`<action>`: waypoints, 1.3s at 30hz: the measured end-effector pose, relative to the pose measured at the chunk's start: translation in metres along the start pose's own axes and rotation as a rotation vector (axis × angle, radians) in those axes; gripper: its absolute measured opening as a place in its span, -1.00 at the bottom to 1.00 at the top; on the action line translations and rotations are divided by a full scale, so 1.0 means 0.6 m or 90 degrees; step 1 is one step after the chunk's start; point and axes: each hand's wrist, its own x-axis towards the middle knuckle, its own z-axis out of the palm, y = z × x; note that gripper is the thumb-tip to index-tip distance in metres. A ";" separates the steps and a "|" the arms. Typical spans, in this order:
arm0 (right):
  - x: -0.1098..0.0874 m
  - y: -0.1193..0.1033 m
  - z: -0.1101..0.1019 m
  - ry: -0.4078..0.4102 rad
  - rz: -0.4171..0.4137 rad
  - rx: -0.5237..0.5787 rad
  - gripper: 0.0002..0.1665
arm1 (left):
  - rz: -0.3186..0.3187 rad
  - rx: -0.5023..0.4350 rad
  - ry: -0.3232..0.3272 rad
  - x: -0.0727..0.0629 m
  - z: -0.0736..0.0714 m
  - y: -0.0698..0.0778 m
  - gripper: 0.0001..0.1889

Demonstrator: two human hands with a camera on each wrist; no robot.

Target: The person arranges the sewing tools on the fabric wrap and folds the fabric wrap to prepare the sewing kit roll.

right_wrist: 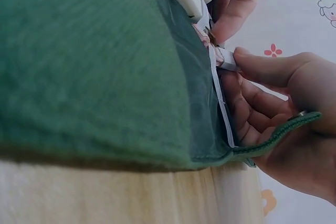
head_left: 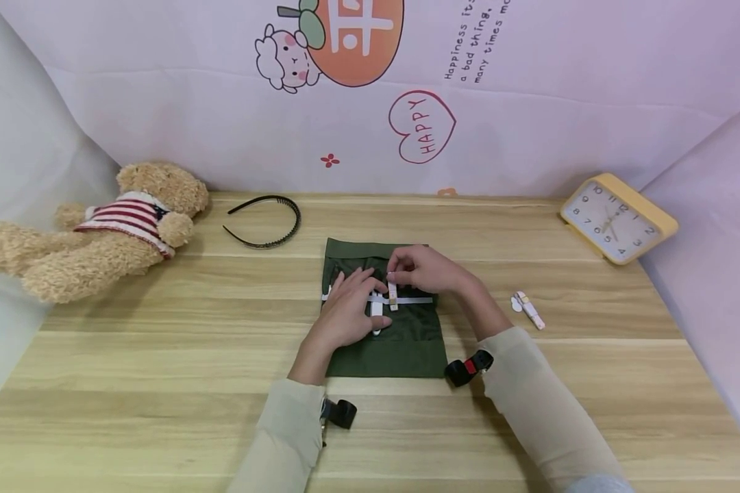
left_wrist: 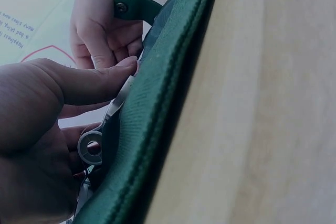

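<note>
A dark green fabric pouch (head_left: 385,357) lies unfolded on the table, a white elastic band (head_left: 416,300) running across its inside. My right hand (head_left: 428,269) pinches the upper end of a slim white nail clipper (head_left: 392,296) between thumb and fingers, at the band. My left hand (head_left: 349,308) rests over the pouch's left half with fingers spread. Its thumb presses near the lower end of a white tool (head_left: 377,319) tucked under the band, and its index finger is close to the band. A grey ring-shaped handle (left_wrist: 90,147) shows below the left thumb in the left wrist view.
Right of the pouch lies another small white clipper-like piece (head_left: 533,313) with a white charm. A yellow alarm clock (head_left: 619,218) stands at the back right. A black headband (head_left: 294,218) and a teddy bear (head_left: 123,229) are at the left. A printed cloth (head_left: 530,137) hangs behind.
</note>
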 end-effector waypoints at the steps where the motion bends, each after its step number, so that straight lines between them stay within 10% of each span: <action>1: 0.000 0.000 0.000 -0.007 -0.002 -0.006 -0.92 | 0.000 0.000 0.001 0.000 0.000 0.000 -0.56; 19: -0.007 0.005 -0.006 -0.040 -0.008 0.000 -0.87 | -0.003 -0.001 -0.002 -0.002 0.002 0.001 -0.56; 39: -0.094 0.029 -0.064 0.138 0.018 0.019 -0.74 | 0.010 0.015 0.045 0.005 0.006 0.026 -0.58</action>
